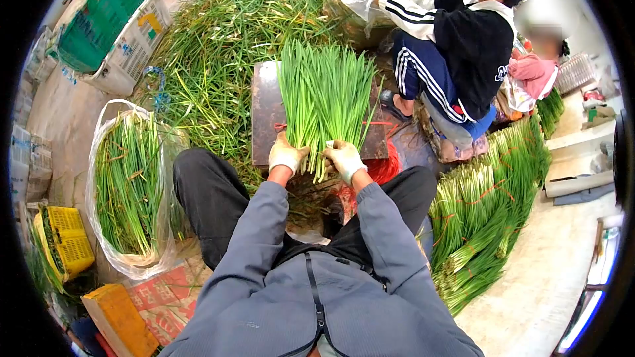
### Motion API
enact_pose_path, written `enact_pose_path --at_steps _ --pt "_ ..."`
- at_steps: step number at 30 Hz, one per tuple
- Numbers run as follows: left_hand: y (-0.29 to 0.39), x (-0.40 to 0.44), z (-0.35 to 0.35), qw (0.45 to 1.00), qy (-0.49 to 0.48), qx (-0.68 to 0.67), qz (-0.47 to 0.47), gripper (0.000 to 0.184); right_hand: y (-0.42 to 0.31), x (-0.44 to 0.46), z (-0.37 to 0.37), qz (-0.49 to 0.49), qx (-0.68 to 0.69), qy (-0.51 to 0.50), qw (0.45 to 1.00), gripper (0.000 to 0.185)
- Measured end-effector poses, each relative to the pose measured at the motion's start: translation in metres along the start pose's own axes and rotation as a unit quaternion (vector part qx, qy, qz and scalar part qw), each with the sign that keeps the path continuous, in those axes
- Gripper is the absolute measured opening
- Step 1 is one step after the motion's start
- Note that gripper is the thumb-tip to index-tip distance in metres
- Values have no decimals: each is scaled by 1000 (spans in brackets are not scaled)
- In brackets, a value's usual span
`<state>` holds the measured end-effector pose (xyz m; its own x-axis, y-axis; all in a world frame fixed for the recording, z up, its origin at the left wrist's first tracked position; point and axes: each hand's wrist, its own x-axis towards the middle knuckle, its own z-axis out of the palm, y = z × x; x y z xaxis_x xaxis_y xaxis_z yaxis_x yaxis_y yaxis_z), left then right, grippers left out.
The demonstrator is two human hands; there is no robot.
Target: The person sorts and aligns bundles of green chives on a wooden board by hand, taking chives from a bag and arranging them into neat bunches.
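Note:
A thick bunch of garlic chives (327, 92) lies on a dark low work board (264, 102), green tips pointing away from me and pale stem ends towards me. My left hand (288, 155), in a pale glove, is closed around the left side of the stem ends. The right side of the stems is gripped by my right hand (344, 160), gloved the same way. A thin red tie (378, 123) shows on the board, partly covered by the bunch. More red strands (389, 164) hang at the board's right edge.
A big heap of loose chives (225, 33) spreads behind and left. Tied chive bundles (489, 192) stand in rows at right. A clear bag of chives (129, 185) and a yellow basket (69, 241) sit left. A person (463, 46) sits beyond the board, another farther right.

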<state>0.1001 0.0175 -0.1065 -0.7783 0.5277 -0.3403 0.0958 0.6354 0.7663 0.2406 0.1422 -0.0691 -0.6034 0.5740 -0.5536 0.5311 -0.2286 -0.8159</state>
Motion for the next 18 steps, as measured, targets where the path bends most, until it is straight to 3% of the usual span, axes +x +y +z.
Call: enact_pose_path --at_steps 2,3,5,6,7,8,9,10,12,13,15,16,17,18 --pt "4 -4 -4 1000 -3 5 -16 79 -10 -25 -13 23 160 -124 979 21" --pt "3 -2 -2 999 14 24 -19 77 -19 -44 -10 -16 10 -126 992 19" --pt "-4 2 0 1000 14 5 -1 73 -6 -69 0 -130 -238 -134 953 24" --pt "-3 -1 -4 1000 13 5 1 73 16 -86 11 -302 -296 -112 899 27" --pt "1 -4 -8 998 8 -65 2 70 39 -95 22 -310 -376 -169 857 26" --pt "4 -7 -10 991 1 -133 4 67 58 -100 32 -250 -518 -256 777 26" --pt "3 -4 -8 996 41 -82 -4 57 83 -102 36 -222 -580 -347 703 29" --pt "-20 11 4 993 65 -95 33 52 114 -91 37 -166 -578 -390 697 28" --pt "-22 13 0 994 94 -48 34 49 74 -98 13 -194 -551 -282 761 27" --pt "-14 5 -7 990 114 -48 65 44 70 -86 5 -247 -482 -142 829 29" --pt "-1 -3 -8 988 125 -36 84 42 47 -59 -19 -206 -340 112 911 23" --pt "5 -5 -8 985 139 -26 103 40 17 -58 -31 -172 -306 206 914 24" --pt "-4 6 3 989 77 -104 78 40 11 -49 -37 -168 -324 225 903 32" --pt "1 2 9 984 126 -33 122 43 8 -38 -44 -164 -342 245 892 41"
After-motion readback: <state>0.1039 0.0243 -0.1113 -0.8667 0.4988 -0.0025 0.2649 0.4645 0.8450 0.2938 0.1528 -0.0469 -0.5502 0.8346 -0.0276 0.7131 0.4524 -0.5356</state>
